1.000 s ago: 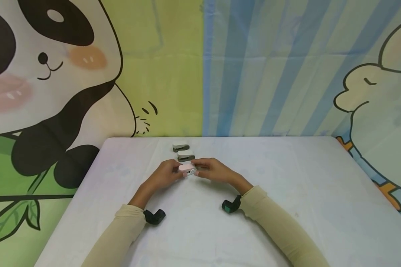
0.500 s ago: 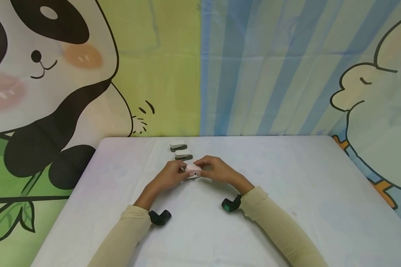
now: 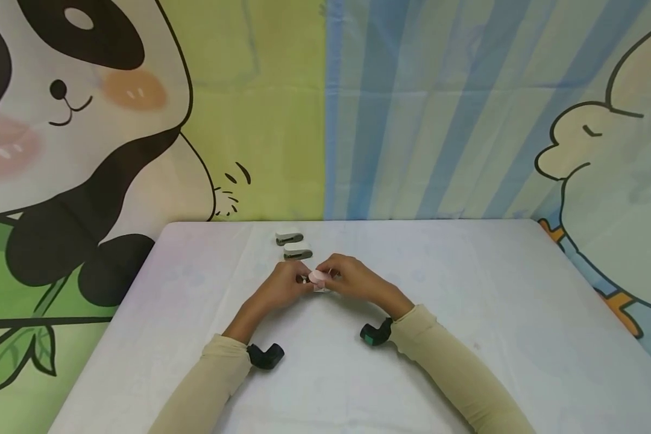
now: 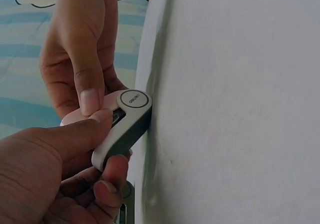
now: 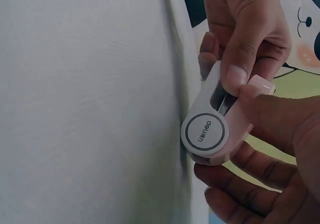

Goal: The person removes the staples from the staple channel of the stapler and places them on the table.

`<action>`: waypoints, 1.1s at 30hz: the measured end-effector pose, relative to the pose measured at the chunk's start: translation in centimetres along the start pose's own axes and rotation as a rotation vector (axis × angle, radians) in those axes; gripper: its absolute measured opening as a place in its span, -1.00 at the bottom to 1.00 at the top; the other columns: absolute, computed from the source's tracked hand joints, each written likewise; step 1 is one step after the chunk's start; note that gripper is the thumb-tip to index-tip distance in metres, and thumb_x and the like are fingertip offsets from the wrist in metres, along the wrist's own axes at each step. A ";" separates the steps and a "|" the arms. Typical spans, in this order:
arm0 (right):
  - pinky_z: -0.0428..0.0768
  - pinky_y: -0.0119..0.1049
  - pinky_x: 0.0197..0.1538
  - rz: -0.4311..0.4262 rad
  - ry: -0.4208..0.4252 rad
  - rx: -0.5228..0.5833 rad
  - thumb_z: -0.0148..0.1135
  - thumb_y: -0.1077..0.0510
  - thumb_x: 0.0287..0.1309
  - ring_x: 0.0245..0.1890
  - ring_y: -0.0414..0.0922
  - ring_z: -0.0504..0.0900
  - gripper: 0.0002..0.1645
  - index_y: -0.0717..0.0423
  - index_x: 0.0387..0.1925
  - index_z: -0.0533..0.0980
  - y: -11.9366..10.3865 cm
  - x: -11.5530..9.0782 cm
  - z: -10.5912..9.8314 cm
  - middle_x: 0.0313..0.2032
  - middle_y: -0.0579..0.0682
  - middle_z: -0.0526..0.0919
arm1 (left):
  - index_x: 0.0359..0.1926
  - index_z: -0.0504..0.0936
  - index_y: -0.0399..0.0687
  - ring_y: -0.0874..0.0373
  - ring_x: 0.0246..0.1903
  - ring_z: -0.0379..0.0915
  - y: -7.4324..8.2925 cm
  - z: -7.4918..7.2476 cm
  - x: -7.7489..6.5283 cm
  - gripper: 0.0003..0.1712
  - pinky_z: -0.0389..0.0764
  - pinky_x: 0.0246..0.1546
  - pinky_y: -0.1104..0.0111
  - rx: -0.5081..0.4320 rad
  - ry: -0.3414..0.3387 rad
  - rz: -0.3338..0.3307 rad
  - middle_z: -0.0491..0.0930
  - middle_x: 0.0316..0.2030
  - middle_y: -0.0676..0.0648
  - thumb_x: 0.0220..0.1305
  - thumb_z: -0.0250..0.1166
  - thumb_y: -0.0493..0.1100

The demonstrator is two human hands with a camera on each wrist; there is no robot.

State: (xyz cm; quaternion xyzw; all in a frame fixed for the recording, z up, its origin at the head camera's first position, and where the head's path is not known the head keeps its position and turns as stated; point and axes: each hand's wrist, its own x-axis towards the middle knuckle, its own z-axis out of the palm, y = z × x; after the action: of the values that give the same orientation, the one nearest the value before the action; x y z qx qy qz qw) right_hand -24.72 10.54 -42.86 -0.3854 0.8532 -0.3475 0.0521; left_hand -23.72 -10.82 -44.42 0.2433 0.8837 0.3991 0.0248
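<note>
"Pink and white, smooth and rounded: what are we holding?"

"A small plastic stapler with a lettered white disc, its two arms spread apart, dark metal in the gap. Both our hands grasp it: the left hand grips the white arm, the right hand pinches the pink arm."

"Where are we on the desk?"

"Left of its middle, nearer the far edge; we can't tell whether the stapler touches the faintly creased white cloth. That runs wide toward the right edge; the left edge is well apart from us too."

"What stands in our way?"

"A grey-and-white stapler just beyond the left hand, and a matching one behind it, near the far edge. A black camera juts inward at our left sleeve, and a printed curtain rises beyond the desk."
</note>
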 end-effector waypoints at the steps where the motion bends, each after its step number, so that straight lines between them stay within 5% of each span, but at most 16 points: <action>1: 0.51 -0.23 -0.13 -0.008 -0.004 -0.042 0.28 0.17 0.27 -0.21 -0.20 0.51 -0.73 0.12 -0.01 0.62 -0.2 0.0 -0.1 -0.16 -0.07 0.59 | -0.36 0.74 -0.11 0.24 -0.50 0.31 0.0 0.0 -0.1 -0.96 0.36 -0.51 0.40 -0.008 -0.001 0.011 0.53 -0.52 0.10 0.14 0.43 -0.25; 13: 0.49 -0.28 -0.17 -0.027 -0.039 -0.270 0.10 0.11 0.40 -0.29 -0.20 0.51 -0.75 0.16 -0.03 0.56 -2.0 -0.2 0.1 -0.16 -0.03 0.55 | -0.44 0.78 -0.09 0.27 -0.52 0.36 0.1 -0.1 -0.2 -0.93 0.38 -0.49 0.41 -0.043 -0.021 0.057 0.61 -0.53 0.11 0.07 0.49 -0.20; 25: 0.51 -0.32 -0.23 -0.062 -0.007 -0.331 0.27 0.20 0.27 -0.36 -0.21 0.50 -0.78 0.17 -0.07 0.60 -2.2 -0.3 0.6 -0.23 -0.04 0.53 | -0.40 0.81 -0.11 0.25 -0.52 0.36 -0.3 0.2 -0.6 -0.92 0.39 -0.48 0.40 -0.105 -0.010 -0.004 0.59 -0.56 0.09 0.01 0.50 -0.32; 33: 0.44 -0.35 -0.32 -0.086 -0.012 -0.321 0.19 0.18 0.34 -0.45 -0.22 0.39 -0.85 0.14 -0.12 0.58 -1.9 -0.1 0.7 -0.31 -0.07 0.46 | -0.44 0.81 -0.07 0.26 -0.54 0.31 -0.5 0.1 -0.4 -0.94 0.33 -0.52 0.42 -0.141 -0.018 0.024 0.55 -0.59 0.11 0.00 0.52 -0.29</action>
State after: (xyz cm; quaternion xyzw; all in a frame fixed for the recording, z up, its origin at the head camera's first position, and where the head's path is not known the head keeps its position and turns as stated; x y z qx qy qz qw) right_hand -23.21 9.41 -42.21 -0.4269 0.8803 -0.2062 -0.0198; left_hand -23.59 -11.22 -44.95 0.2551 0.8501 0.4586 0.0452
